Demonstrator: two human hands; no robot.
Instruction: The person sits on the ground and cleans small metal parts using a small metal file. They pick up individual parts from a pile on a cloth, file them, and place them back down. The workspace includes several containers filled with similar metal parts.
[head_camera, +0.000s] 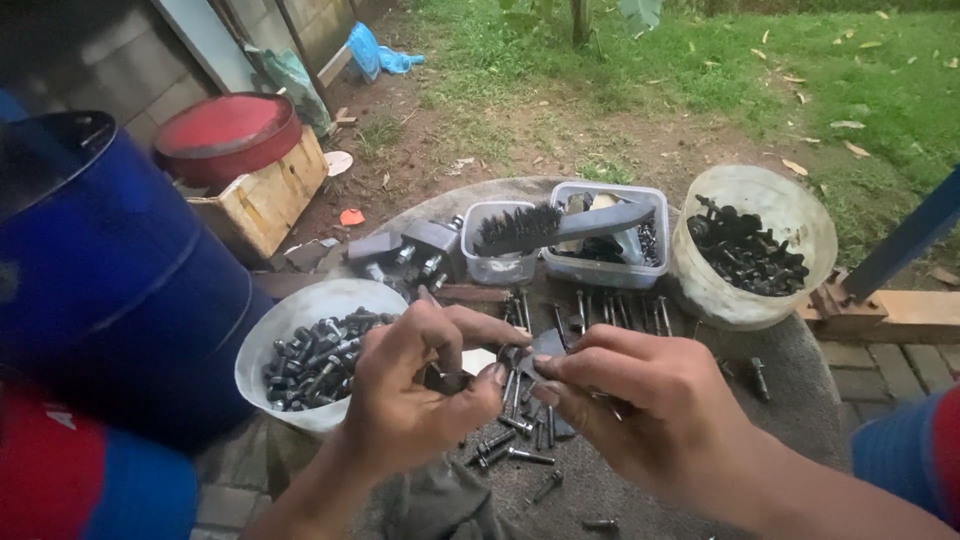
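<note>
From the head camera, the left hand is curled up and pinches a small dark metal piece between thumb and fingers, over the round stone table. The right hand is right beside it, fingers bent tight around a thin bolt that is mostly hidden in the grip. The two hands almost touch at the fingertips. Under them lie loose bolts spread on the table. To the left sits a white bowl full of dark bolts. To the right stands a bigger white tub with more dark bolts inside. Behind the hands are two clear plastic boxes, and a wire brush lies across their tops. A big blue drum stands at the far left, and a red lid rests on a wooden box behind it.
</note>
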